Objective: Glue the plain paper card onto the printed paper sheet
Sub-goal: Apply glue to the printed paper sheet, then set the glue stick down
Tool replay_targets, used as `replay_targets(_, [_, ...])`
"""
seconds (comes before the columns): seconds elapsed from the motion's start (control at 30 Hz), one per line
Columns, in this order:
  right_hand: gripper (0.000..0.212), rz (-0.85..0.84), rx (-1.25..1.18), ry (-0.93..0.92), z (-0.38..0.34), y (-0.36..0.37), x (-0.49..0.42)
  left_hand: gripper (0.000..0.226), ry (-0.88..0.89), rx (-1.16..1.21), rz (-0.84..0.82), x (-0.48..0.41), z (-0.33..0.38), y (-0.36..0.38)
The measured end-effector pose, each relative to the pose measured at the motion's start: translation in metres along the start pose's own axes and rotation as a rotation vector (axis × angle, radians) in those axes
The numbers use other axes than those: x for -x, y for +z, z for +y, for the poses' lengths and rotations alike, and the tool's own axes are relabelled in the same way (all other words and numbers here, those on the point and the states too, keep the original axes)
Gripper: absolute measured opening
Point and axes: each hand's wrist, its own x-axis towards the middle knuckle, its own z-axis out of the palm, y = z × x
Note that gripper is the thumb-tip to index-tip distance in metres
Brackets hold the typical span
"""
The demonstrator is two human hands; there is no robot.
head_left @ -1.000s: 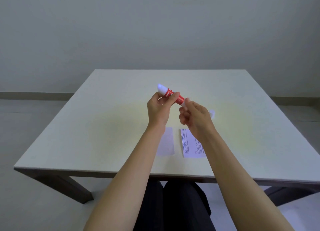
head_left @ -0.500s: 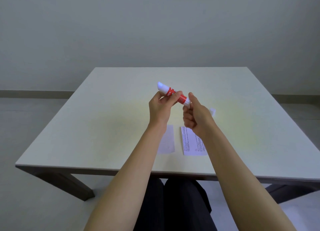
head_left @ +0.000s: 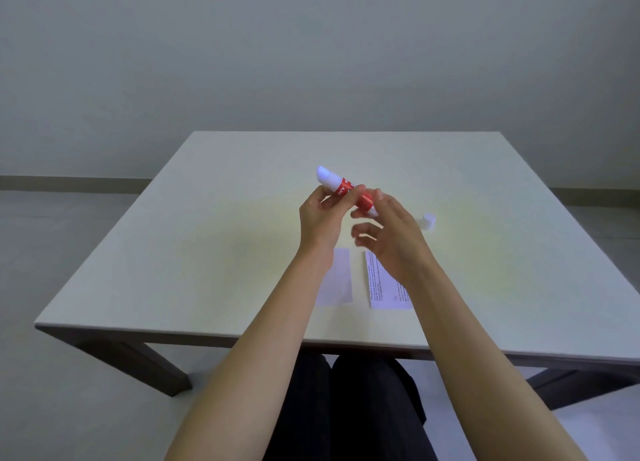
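Glue stick [head_left: 346, 191] is being pinched by left hand [head_left: 320, 218]; right hand [head_left: 391, 239], fingers spread, should be twisting its base gently, exposing little glue.

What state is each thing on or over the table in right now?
Glue stick: uncapped, held tilted in the air.
Cap: off, lying on the table.
Plain card: flat, unglued.
Printed sheet: flat, beside the card, apart.
Left hand: gripping the glue stick.
Right hand: open, at the stick's lower end.
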Motion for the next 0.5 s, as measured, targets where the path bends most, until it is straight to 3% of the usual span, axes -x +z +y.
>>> replay_targets(0.1, [0.011,0.010,-0.105,-0.081,0.002,0.002,0.001,0.015,0.098,-0.239,-0.122,-0.001,-0.003,-0.013])
replay_targets(0.23, [0.012,0.213,-0.319,-0.005,-0.001,-0.011,-0.001,0.059,0.071,-0.680,-0.384,-0.008,-0.001,-0.073])
replay_targets(0.33, [0.014,0.205,-0.190,-0.003,0.007,-0.017,0.001,0.069,0.015,-0.998,-0.516,-0.006,-0.005,-0.116])
replay_targets(0.5, [0.008,0.166,0.241,-0.098,0.035,0.001,0.004,0.080,0.049,-1.199,-0.627,0.002,-0.028,-0.123])
